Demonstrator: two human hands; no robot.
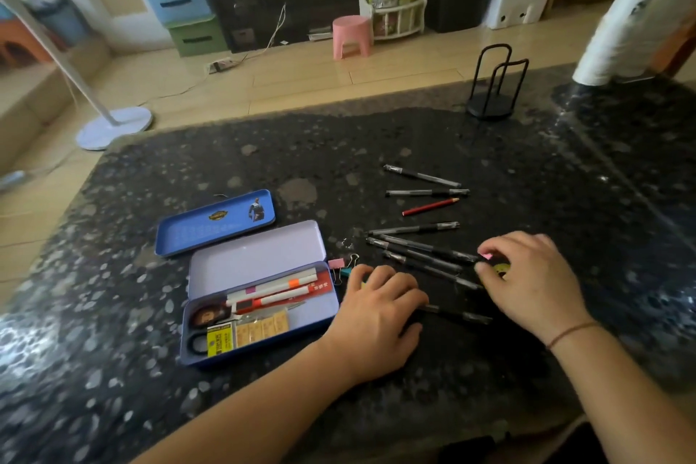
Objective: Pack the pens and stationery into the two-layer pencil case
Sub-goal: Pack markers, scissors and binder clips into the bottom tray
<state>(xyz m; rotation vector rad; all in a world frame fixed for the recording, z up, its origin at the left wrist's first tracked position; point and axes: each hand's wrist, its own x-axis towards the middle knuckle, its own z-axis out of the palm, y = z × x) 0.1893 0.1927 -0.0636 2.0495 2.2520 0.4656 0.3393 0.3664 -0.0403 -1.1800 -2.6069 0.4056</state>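
Pens lay loose beside the open case

The case (260, 298) sat left on the table (150, 369); left hand (380, 316) rested flat over pens (422, 252), right hand (527, 275) pinched a pink eraser (486, 255). Sweeping could roll pens away.

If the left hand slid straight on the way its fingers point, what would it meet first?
Most likely the binder clips just beyond the left hand; its fingertips look almost on them, though depth is unclear.

Beyond the dark speckled table (263, 162), pale wood flooring (301, 79) runs to a pink stool (352, 36), stacked storage boxes (180, 4) far left.
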